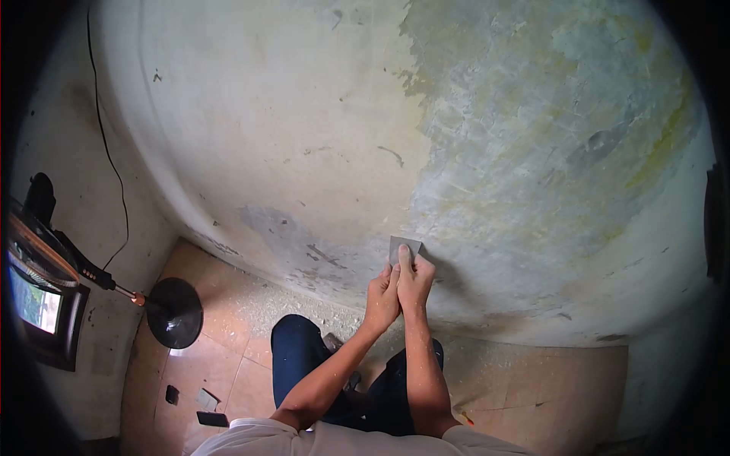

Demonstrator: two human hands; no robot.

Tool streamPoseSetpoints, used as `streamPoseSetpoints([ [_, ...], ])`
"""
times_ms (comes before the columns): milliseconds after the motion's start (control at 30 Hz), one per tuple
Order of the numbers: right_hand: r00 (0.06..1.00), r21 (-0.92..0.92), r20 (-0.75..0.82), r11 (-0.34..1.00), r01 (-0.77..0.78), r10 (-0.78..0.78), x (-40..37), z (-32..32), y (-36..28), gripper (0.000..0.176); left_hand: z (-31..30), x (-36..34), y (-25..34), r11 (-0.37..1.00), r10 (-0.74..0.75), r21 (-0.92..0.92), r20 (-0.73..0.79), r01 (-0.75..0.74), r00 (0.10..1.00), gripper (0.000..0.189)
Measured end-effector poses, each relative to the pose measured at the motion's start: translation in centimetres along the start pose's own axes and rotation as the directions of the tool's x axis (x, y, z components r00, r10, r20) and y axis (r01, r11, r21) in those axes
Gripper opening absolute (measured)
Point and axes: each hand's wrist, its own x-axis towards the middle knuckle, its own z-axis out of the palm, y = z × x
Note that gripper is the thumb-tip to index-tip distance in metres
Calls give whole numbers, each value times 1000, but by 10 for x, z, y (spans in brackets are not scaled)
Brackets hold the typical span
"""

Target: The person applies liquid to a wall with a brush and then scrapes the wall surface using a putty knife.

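Observation:
Both hands are brought together low on the wall, around a flat grey scraper [403, 247]. My right hand [415, 283] is closed on the scraper, with a thumb or finger stretched along its blade. Close against it, my left hand [382, 298] is also closed on the tool from the left side; the handle is hidden inside the hands. The blade's edge rests at or very near the wall [319, 144], by the border between the pale paint and a bare grey-green patch [517, 144].
Paint flakes [258, 300] litter the tiled floor [205, 372] along the wall's foot. At left stands a fan with a round black base [175, 313], near a framed screen or mirror [47, 311]. A black cord [110, 156] hangs there. A phone-like object [212, 419] lies on the floor.

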Motion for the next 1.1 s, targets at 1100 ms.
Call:
streamPoseSetpoints([
  [1100, 1000, 215, 1, 977, 14, -14, 2, 24, -39, 49, -19, 4, 56, 999, 43, 7, -99, -42, 994, 54],
])
